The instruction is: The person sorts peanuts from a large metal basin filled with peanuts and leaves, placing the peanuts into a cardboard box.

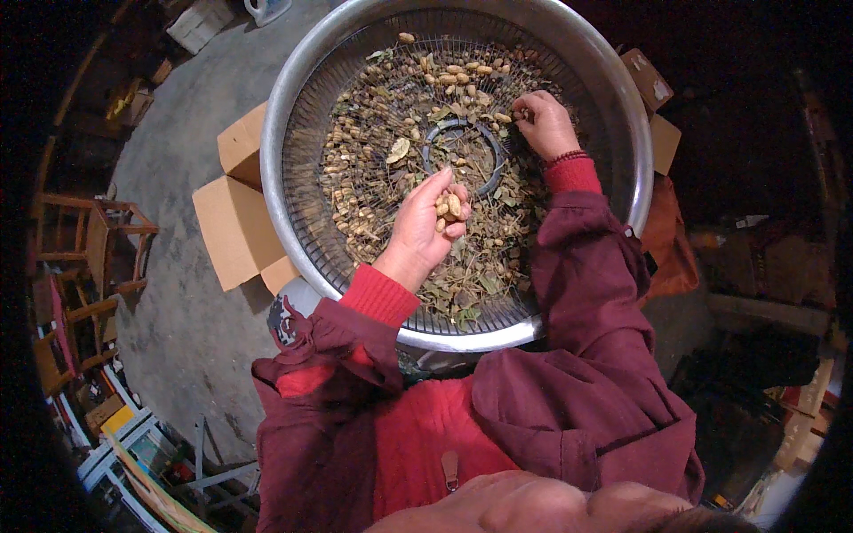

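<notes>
My left hand (421, 225) is half curled above the middle of a large metal basin (274, 150), with several unshelled peanuts (450, 206) held in its palm and fingers. On the basin's right side, my right hand (550, 125) reaches down to the dried leaves and stems. Its fingertips are pinched together, and whether they hold anything is hidden. A round wire grille (303, 166), like a fan guard, lies inside the basin, with a dark ring (496, 143) at its centre. Loose peanuts (460, 74) lie on and around the wires, mixed with leaf litter (490, 283).
An open cardboard box (233, 230) shows its flaps left of the basin, and more cardboard (646, 80) sticks out on the right. Wooden stools (120, 243) stand on the concrete floor (180, 153) at the left. An orange-brown cloth or bag (670, 246) is beside the basin's right rim.
</notes>
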`<state>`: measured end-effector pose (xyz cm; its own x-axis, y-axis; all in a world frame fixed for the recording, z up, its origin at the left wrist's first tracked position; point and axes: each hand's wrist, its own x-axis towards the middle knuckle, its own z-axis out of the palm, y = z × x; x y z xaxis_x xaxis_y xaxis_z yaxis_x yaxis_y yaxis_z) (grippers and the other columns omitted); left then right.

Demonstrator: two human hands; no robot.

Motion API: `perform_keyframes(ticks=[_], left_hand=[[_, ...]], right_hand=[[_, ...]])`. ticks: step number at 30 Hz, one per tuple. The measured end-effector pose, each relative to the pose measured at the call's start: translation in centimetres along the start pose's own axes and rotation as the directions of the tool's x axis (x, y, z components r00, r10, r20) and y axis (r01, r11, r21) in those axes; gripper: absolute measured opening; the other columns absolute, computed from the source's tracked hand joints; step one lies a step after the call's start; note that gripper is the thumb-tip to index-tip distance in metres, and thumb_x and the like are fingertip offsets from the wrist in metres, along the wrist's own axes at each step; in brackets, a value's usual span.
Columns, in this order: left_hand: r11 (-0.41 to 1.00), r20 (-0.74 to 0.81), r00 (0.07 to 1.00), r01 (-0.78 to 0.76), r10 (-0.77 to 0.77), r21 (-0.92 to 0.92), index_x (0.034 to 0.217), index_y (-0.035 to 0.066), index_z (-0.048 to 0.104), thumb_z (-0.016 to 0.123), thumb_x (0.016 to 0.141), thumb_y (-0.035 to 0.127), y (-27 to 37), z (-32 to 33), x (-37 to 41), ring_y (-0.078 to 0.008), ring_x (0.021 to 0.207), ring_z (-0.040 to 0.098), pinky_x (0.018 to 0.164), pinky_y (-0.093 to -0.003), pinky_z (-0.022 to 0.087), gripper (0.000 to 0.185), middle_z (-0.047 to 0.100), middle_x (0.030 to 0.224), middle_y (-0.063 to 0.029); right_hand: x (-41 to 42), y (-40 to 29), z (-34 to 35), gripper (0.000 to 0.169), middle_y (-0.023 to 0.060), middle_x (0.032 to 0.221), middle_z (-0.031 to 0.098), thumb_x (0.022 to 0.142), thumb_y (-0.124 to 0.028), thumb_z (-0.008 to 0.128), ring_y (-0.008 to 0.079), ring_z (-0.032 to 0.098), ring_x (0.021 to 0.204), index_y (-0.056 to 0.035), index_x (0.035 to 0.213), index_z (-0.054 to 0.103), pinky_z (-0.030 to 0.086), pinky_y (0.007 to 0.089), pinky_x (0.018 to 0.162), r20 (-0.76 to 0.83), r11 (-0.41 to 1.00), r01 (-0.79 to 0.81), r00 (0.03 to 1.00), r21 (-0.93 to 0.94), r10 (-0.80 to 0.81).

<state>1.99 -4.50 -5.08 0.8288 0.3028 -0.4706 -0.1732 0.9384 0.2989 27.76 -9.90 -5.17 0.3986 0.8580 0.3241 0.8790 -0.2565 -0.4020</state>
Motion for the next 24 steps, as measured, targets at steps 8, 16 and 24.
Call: perform_keyframes(ticks=[8, 16, 24], left_hand=[[0.999, -0.025, 1.0, 0.001, 0.0, 0.034, 0.084, 0.016, 0.053, 0.054, 0.092, 0.03, 0.1, 0.4, -0.4, -0.0133, 0.059, 0.054, 0.039, -0.0217, 0.034, 0.017, 0.059, 0.075, -0.0011], [0.999, -0.017, 1.0, 0.001, -0.001, 0.043, 0.084, 0.016, 0.052, 0.054, 0.092, 0.029, 0.0, 0.2, -0.3, -0.0135, 0.059, 0.054, 0.04, -0.0217, 0.035, 0.016, 0.059, 0.075, -0.0014], [0.998, -0.007, 1.0, -0.006, 0.007, 0.06, 0.085, 0.016, 0.051, 0.054, 0.092, 0.028, 0.1, 0.5, -0.5, -0.0136, 0.058, 0.054, 0.04, -0.022, 0.035, 0.015, 0.059, 0.075, -0.0021]], right_hand=[[0.2, -0.9, -1.5, 0.019, 0.0074, 0.083, 0.059, 0.07, -0.002, 0.067, 0.0165, 0.06, 0.076, -0.0047, 0.088, 0.064, 0.049, 0.0291, 0.068, 0.141, 0.985, -0.126, 0.984, 0.12, 0.108], [-0.1, -2.3, 1.0, 0.02, 0.0128, 0.078, 0.057, 0.065, -0.007, 0.067, 0.0311, 0.058, 0.08, -0.0068, 0.085, 0.063, 0.048, 0.0394, 0.073, 0.132, 0.998, 0.002, 0.991, 0.066, -0.011], [0.0, -2.0, 1.1, 0.021, 0.009, 0.078, 0.059, 0.064, -0.005, 0.067, 0.0234, 0.06, 0.074, -0.0053, 0.084, 0.062, 0.049, 0.0323, 0.068, 0.124, 0.998, 0.058, 0.991, -0.014, -0.056]])
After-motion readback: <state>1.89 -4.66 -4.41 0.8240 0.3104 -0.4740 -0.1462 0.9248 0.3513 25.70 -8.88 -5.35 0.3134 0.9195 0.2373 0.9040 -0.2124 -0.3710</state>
